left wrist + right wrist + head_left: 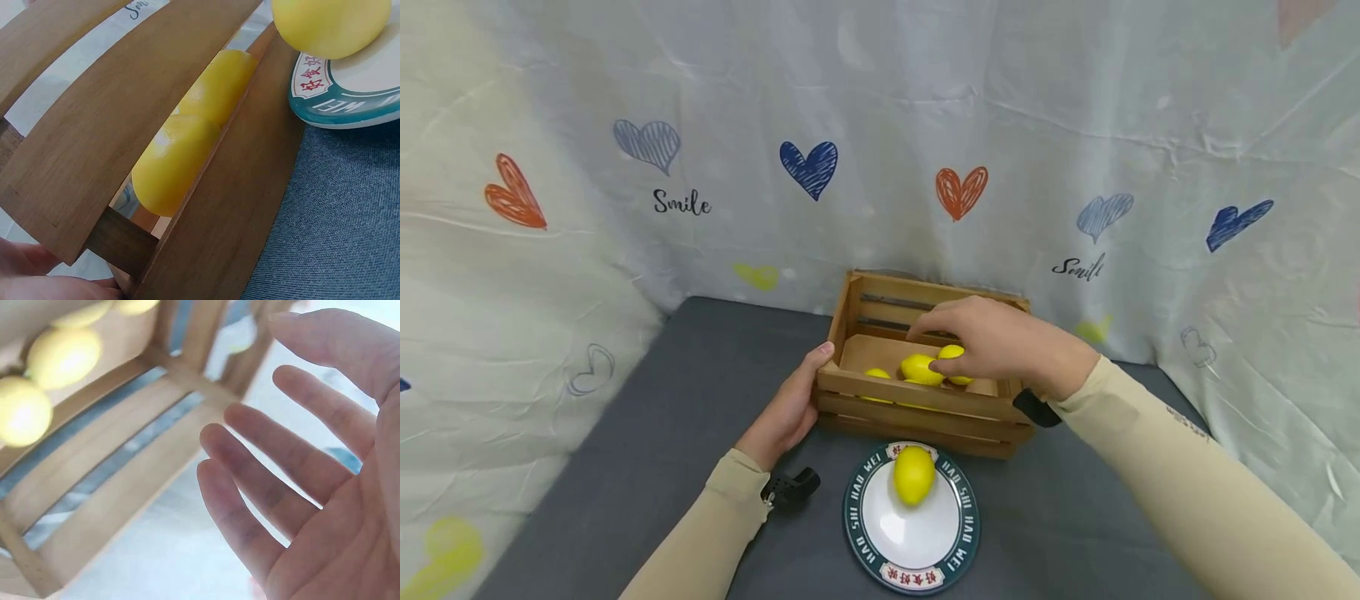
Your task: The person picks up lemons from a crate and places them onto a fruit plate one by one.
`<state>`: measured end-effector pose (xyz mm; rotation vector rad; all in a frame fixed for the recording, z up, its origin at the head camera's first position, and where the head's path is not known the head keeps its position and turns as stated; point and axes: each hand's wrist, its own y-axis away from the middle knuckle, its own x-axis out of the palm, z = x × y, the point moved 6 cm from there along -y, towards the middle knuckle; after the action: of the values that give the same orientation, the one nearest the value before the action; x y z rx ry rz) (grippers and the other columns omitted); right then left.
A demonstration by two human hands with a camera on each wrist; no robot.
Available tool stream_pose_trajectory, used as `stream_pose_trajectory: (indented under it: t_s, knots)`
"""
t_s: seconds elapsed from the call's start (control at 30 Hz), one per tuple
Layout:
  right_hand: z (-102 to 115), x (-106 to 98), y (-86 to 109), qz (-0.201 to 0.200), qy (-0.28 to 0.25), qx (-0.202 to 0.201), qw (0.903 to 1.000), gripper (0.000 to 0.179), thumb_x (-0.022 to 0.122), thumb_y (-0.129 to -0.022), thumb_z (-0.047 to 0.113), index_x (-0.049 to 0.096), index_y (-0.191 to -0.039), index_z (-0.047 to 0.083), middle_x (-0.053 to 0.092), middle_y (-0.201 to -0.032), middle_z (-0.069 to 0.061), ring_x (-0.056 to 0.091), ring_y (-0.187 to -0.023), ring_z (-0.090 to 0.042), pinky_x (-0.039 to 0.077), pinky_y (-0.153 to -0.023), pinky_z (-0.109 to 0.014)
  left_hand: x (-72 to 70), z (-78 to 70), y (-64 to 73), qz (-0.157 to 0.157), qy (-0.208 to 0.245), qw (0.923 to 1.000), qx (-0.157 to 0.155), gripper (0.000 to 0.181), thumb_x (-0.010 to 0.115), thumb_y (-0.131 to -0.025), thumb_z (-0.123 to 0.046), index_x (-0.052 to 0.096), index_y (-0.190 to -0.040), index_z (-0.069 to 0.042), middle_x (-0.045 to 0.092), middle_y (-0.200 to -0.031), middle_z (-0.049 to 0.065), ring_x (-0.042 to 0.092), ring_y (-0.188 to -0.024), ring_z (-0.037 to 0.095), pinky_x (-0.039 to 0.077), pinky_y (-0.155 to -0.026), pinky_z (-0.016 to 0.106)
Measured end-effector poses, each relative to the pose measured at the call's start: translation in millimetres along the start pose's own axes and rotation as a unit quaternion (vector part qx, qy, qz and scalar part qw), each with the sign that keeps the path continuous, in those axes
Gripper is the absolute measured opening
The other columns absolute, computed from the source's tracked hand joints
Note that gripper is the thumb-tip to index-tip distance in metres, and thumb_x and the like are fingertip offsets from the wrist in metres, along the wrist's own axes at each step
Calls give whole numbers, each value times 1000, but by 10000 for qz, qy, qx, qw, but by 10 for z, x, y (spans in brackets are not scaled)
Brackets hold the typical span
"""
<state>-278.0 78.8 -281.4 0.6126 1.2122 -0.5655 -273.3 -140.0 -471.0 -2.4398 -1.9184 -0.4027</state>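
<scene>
A slatted wooden crate (pixel 925 420) stands on the table with several yellow lemons (pixel 919 369) inside, partly hidden by its front slats. My left hand (pixel 790 406) grips the crate's left side near the front corner, thumb over the rim. Above the crate's right half hovers my right hand (pixel 992 337), fingers spread and apart; its palm holds nothing in the right wrist view. Another lemon (pixel 913 476) lies on a white plate (pixel 908 533) with a dark green lettered rim, in front of the crate. In the left wrist view, lemons (pixel 172 165) show between the slats.
The dark grey table (pixel 700 392) extends to both sides of the crate. Close behind it hangs a pale curtain (pixel 880 108) printed with hearts and lettering. A black band (pixel 793 487) is on my left wrist, another (pixel 1037 408) on my right.
</scene>
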Motion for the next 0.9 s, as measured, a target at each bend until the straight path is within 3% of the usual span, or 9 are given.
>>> stream_pose_trajectory:
  t_s: [0.27, 0.5, 0.7, 0.9]
  knots:
    - [-477, 200, -381, 714, -36, 582, 9957, 49, 78, -100, 26, 67, -147, 21, 65, -153, -5, 62, -139, -34, 53, -114, -53, -16, -11, 10, -63, 20, 10000, -4, 88, 45, -105, -61, 6, -175, -23, 7, -180, 9, 10, -166, 37, 8, -133, 66]
    - [-743, 401, -467, 1110, -134, 1086, 9878, 53, 78, -99, 19, 65, -150, 18, 63, -155, -10, 62, -138, -34, 51, -116, -54, 35, 1, 10, 33, 92, 9999, 69, 88, 45, -104, -60, 8, -175, -23, 10, -180, 12, 14, -165, 40, 12, -132, 66]
    - [-959, 586, -568, 1409, -14, 1508, 9785, 56, 80, -96, 18, 65, -150, 17, 65, -151, -10, 64, -127, -28, 55, -112, -52, 31, -7, -2, 38, 107, 9998, 168, 85, 45, -105, -58, 10, -175, -24, 10, -180, 12, 14, -165, 40, 12, -132, 66]
    - [-1018, 764, -652, 1652, 243, 1525, 9741, 54, 82, -92, 15, 69, -145, 17, 66, -148, -11, 63, -128, -29, 54, -112, -51, 28, -10, 5, -1, 147, 9997, 199, 86, 46, -105, -58, 10, -175, -23, 11, -179, 10, 12, -165, 39, 10, -132, 65]
